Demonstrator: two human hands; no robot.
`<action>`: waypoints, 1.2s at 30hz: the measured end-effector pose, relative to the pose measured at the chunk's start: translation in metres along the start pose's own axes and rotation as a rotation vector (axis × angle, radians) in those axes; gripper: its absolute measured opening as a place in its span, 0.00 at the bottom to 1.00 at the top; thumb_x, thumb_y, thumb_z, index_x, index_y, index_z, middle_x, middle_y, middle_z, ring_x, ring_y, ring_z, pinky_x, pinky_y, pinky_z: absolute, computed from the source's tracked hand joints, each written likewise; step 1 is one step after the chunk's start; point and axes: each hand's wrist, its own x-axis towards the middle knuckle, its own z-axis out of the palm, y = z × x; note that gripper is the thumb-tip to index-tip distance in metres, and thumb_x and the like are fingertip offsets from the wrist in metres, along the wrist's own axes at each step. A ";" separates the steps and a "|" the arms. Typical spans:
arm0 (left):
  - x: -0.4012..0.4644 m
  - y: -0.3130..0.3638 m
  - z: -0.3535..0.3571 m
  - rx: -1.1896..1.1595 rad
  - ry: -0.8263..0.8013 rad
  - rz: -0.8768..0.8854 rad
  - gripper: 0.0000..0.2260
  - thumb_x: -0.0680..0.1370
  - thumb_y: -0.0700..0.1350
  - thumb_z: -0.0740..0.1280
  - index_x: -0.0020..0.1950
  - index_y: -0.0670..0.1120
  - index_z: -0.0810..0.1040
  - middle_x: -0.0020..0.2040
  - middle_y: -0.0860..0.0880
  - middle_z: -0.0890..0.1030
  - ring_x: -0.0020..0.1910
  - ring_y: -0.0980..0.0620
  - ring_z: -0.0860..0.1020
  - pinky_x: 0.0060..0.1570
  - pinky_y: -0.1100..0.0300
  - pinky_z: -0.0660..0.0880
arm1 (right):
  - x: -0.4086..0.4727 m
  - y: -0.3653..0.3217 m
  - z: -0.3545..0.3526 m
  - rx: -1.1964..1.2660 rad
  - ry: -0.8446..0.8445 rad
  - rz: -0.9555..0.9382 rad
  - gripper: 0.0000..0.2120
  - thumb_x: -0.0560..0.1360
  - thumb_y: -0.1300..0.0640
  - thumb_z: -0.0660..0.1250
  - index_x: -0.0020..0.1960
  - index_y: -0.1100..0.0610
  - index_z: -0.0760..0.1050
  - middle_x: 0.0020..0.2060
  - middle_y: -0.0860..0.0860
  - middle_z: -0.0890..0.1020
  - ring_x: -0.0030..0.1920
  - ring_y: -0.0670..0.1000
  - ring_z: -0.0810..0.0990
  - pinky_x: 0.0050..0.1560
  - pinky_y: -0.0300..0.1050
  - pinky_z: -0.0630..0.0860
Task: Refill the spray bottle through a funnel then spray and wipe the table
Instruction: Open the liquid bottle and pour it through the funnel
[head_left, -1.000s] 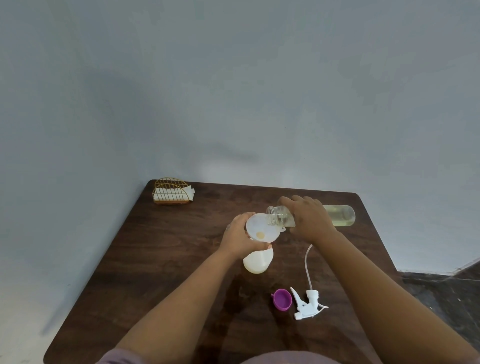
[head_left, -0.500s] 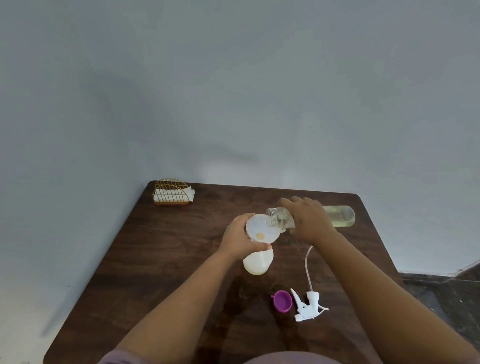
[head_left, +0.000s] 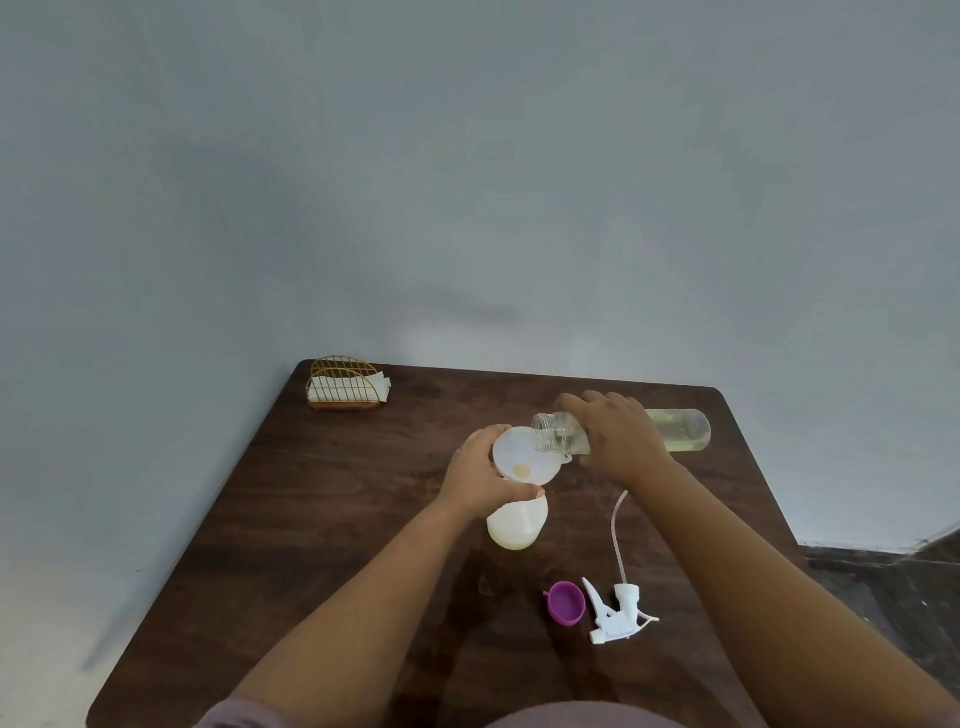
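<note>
Spray bottle (head_left: 517, 525) sits mid-table, left hand (head_left: 480, 480) gripping its neck and funnel (head_left: 524, 457). Right hand (head_left: 621, 441) holds the refill bottle (head_left: 675, 430) tipped at the funnel; basically nothing's moved since a second ago, so pouring continues.

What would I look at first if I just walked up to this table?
Probably the two hands in the middle of the brown table: the right hand tips a clear bottle of yellowish liquid over a white funnel, which the left hand steadies on the white spray bottle. Nearer you lie a bright purple cap and the white sprayer head.
</note>
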 end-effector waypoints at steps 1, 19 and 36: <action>0.000 0.000 0.000 -0.002 0.003 -0.001 0.38 0.63 0.52 0.81 0.70 0.53 0.69 0.67 0.53 0.73 0.61 0.54 0.72 0.60 0.55 0.74 | 0.000 0.000 0.000 0.001 0.001 -0.002 0.24 0.66 0.55 0.70 0.61 0.47 0.69 0.45 0.47 0.77 0.44 0.52 0.76 0.47 0.46 0.71; 0.002 0.000 0.001 -0.004 0.009 -0.016 0.39 0.63 0.53 0.81 0.70 0.54 0.69 0.68 0.53 0.72 0.61 0.54 0.72 0.58 0.57 0.73 | 0.004 -0.001 0.000 -0.013 0.027 -0.025 0.23 0.66 0.54 0.71 0.60 0.47 0.70 0.43 0.47 0.77 0.42 0.52 0.76 0.45 0.46 0.71; 0.000 0.002 0.001 -0.013 0.020 -0.007 0.38 0.62 0.51 0.81 0.69 0.53 0.70 0.67 0.53 0.73 0.61 0.53 0.72 0.59 0.55 0.74 | 0.006 -0.001 0.002 -0.019 0.017 -0.030 0.24 0.66 0.55 0.70 0.60 0.46 0.70 0.44 0.47 0.77 0.43 0.52 0.76 0.47 0.47 0.73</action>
